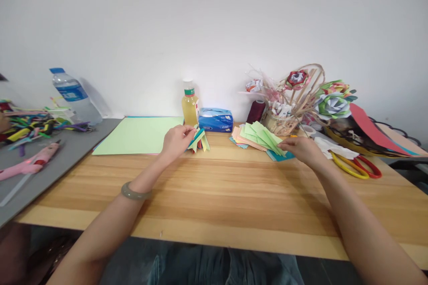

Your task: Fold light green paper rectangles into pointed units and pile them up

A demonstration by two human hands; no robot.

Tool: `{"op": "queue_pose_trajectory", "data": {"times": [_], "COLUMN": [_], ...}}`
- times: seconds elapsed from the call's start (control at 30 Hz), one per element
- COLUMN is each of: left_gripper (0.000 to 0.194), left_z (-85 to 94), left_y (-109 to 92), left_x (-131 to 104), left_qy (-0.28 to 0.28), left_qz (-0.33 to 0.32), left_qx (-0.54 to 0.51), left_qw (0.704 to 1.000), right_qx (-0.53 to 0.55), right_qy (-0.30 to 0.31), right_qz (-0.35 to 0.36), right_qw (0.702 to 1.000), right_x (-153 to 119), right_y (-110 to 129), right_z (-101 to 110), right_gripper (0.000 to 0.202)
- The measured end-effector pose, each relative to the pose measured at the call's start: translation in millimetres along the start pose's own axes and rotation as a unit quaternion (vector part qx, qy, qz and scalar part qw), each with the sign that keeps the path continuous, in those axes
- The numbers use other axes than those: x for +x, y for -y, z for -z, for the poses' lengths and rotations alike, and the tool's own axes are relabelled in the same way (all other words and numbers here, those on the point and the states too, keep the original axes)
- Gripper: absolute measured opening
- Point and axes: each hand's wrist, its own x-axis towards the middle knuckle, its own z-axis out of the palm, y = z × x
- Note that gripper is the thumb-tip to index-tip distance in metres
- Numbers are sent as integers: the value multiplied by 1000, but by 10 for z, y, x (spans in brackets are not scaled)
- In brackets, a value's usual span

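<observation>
Fingertips pinched, a person's left hand [177, 141] touches folded paper pieces [204, 142] mid-worktop [217, 196], its hold impossible to tell, while at right the right hand [303, 149] grasps the edge of fanned light-green papers [258, 132] on the near side of paper flowers [333, 107].

The person's bare left hand [177, 139] covers part of the small multicoloured paper strips [205, 143], so their number cannot be told. At the bare right hand [303, 148], the fingertips are too small to show whether they pinch the fanned light-green paper slips [259, 133] or only touch them. Crumpled white material [334, 148] hides where 1 yellow looped handle [347, 170] and 1 red looped handle [373, 170] lead. The left edge cuts off the pink glue gun [42, 158].
</observation>
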Motion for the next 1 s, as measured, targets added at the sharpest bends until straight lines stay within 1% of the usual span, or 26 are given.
{"op": "queue_pose_trajectory", "data": {"times": [0.23,0.27,0.3,0.33,0.37,0.4,0.43,0.47,0.5,0.53,0.57,0.6,0.63,0.67,0.7,0.73,0.77,0.83,0.9,1.0], "left_gripper": [27,26,26,25,24,23,21,20,20,20,22,29,34,36,34,24,14,11,14,21], "left_z": [15,15,13,11,7,1,-8,-20,-36,-56,-82,-113,-147,-183,-219,-252,-280,-316,-324,-303], "left_y": [-21,-24,-30,-42,-62,-93,-134,-185,-244,-306,-366,-418,-458,-483,-492,-488,-474,-431,-394,-374], "left_x": [-13,-17,-24,-35,-50,-73,-104,-145,-197,-259,-329,-406,-486,-564,-637,-702,-757,-835,-880,-930], "left_qy": [-1,-5,-13,-25,-42,-60,-75,-84,-78,-65,-27,13,45,82,115,146,165,195,203,195], "left_qz": [-8,-14,-24,-43,-72,-110,-158,-211,-256,-296,-336,-366,-392,-420,-439,-451,-463,-461,-436,-371], "left_qx": [3,7,12,16,19,19,15,9,5,5,17,36,54,72,95,125,149,178,176,135], "left_qw": [1000,1000,1000,999,996,992,984,974,964,953,941,930,918,901,886,872,858,847,859,898], "right_qx": [5,-2,-13,-24,-45,-62,-71,-81,-94,-108,-120,-128,-133,-133,-128,-120,-110,-86,-55,1], "right_qy": [-23,-39,-68,-101,-158,-206,-237,-244,-242,-224,-195,-164,-135,-113,-100,-90,-85,-77,-64,-37], "right_qz": [-17,-25,-31,-32,-24,7,56,115,168,228,289,351,399,435,457,472,480,479,466,442], "right_qw": [1000,999,997,994,986,977,967,959,951,942,930,913,897,884,875,869,866,870,881,896], "right_x": [-6,-24,-54,-95,-150,-218,-296,-383,-475,-567,-655,-735,-805,-863,-910,-945,-971,-1002,-1019,-1050], "right_y": [-18,5,44,100,173,262,363,472,583,692,791,879,950,1005,1043,1066,1077,1078,1067,1056], "right_z": [23,37,50,59,62,55,37,7,-34,-83,-137,-193,-249,-302,-350,-390,-422,-456,-456,-425], "right_gripper": [29,30,32,34,35,33,31,29,28,27,27,27,26,27,27,27,26,25,24,23]}}
